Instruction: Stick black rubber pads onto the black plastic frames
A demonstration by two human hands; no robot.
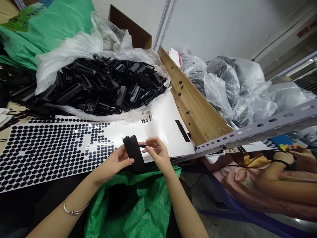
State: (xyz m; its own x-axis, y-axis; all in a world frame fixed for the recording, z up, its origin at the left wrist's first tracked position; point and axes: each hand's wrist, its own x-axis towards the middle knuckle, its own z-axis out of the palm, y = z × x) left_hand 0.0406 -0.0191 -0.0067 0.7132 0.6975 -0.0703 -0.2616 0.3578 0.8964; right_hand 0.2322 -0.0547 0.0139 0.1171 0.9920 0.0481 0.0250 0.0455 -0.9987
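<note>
Worktop (14,106): dotted sticker sheet (86,148) at 9 o'clock, heaped black plastic parts (121,96) at 11. Centre: black plastic housing (135,153), tilted, above the green sack (146,205). Left hand (110,163): grip clamped on the housing, apparently steadying it for close fingertip handling. Right hand (160,156): grip pinched at a small dark piece (142,145). Forearms enter from 7 and 5 o'clock.

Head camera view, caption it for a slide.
Left hand grips a black plastic part beside the right hand, above an open green bag.
</note>
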